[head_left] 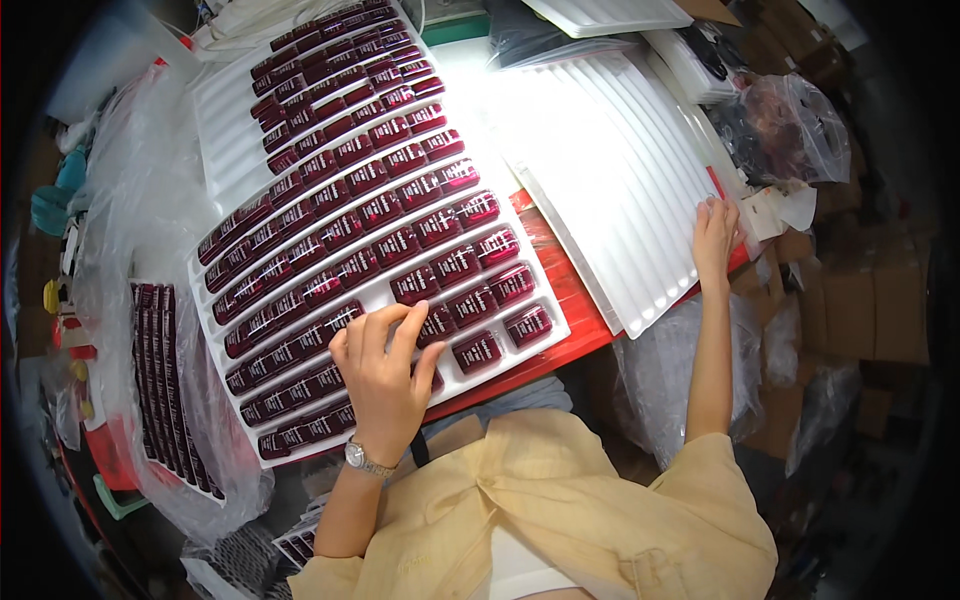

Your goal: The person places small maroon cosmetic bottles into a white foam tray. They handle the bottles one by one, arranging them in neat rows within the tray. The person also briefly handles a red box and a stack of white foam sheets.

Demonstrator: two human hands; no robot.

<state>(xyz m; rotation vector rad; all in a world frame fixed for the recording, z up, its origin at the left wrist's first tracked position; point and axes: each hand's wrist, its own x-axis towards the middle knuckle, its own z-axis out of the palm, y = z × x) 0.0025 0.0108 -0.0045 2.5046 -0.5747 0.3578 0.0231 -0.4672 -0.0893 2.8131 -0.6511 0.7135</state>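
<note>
A white moulded tray [556,318] full of dark red, glossy rectangular pieces with pale print lies at the middle left. Over its near part is my left hand [385,365], fingers bent and thumb apart. Its fingertips are at a dark red piece [436,325] near a gap in the rows; no piece is lifted. To the right lies a white ribbed tray [610,170] with no dark red pieces visible in it. My right hand [714,240] is at that tray's right edge, fingers curled together. What lies between those fingers, if anything, is hidden.
A second filled tray [300,100] lies behind the first. Clear plastic sheeting [150,230] covers the left side, beside more dark red pieces [165,380]. The red table edge [580,335] runs in front. Plastic bags [790,125] and cardboard boxes [870,300] crowd the right.
</note>
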